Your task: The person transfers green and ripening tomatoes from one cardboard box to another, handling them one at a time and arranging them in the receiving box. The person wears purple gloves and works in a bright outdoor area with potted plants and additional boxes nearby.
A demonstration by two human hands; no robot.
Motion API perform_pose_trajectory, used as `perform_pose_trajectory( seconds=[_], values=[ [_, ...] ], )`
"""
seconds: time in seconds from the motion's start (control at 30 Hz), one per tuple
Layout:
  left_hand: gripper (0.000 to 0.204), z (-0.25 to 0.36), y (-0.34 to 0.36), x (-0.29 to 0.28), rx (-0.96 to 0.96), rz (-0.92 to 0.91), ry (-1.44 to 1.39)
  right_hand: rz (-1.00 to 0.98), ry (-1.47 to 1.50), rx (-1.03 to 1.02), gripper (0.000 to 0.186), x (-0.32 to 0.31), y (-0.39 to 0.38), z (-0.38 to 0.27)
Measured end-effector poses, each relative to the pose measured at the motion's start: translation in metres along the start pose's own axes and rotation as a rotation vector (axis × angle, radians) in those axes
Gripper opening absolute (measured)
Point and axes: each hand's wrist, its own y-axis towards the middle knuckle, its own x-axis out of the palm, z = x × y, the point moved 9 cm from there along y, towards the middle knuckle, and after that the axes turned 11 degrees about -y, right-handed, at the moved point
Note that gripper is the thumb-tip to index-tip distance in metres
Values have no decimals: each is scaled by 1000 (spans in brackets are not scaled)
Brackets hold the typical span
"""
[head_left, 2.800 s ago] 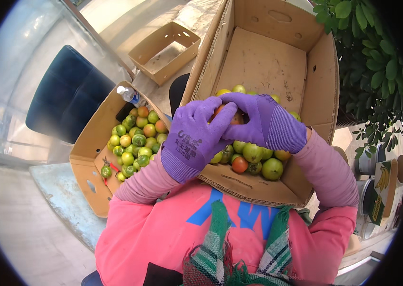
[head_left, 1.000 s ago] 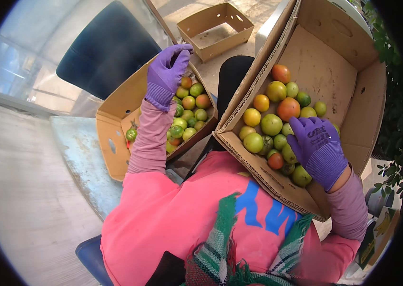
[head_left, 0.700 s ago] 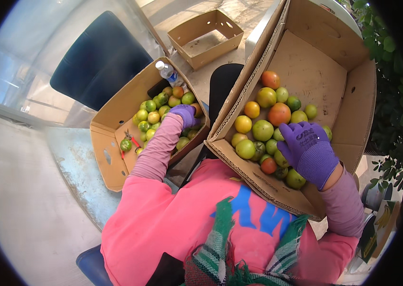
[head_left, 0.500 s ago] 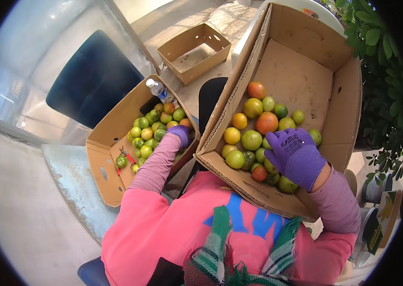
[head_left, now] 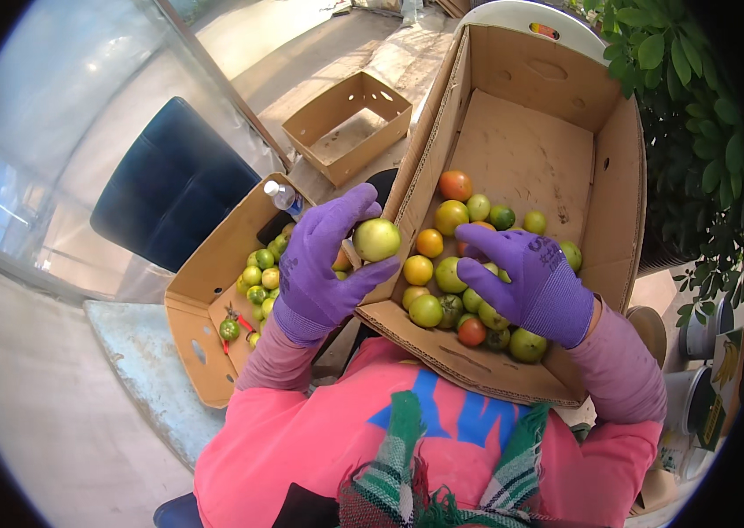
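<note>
My left hand (head_left: 324, 260), in a purple glove, grips a pale green tomato (head_left: 377, 239) between thumb and fingers. It is raised over the gap between two cardboard boxes. My right hand (head_left: 526, 282), gloved the same way, hovers low over the tomatoes in the large box (head_left: 526, 132), fingers apart and curved. Beneath and beside it lie green, yellow and orange-red tomatoes, among them a red one (head_left: 455, 186) and a green one (head_left: 426, 311). The hand hides part of the pile. The smaller box (head_left: 187, 304) at left holds mostly green tomatoes (head_left: 254, 275).
Red-handled clippers (head_left: 237, 319) and a water bottle (head_left: 284, 197) lie in the smaller box. An open carton (head_left: 346, 167) sits on the floor ahead. A dark blue bin (head_left: 174, 185) stands at left, leafy branches (head_left: 698, 106) hang at right, and several tubs (head_left: 689, 396) stand below them.
My left hand has come up out of the smaller box and rightward, now with a pale green tomato. My right hand has opened its fingers and barely shifted. The view has tilted slightly.
</note>
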Motion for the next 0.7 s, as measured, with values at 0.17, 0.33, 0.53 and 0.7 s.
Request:
perform_pose_trajectory(
  seconds=[0.17, 0.33, 0.53, 0.7],
  values=[
    [70, 36, 3, 83, 245, -405, 82, -205, 364, 80, 38, -4, 5, -3],
    [73, 26, -3, 98, 275, -370, 45, -260, 328, 205, 37, 8, 1, 15],
    [47, 6, -13, 116, 111, -641, 329, -163, -339, 271, 36, -27, 48, 79],
    [30, 1, -23, 135, 149, -792, 284, -421, -471, 288, 27, 11, 69, 160]
  ],
)
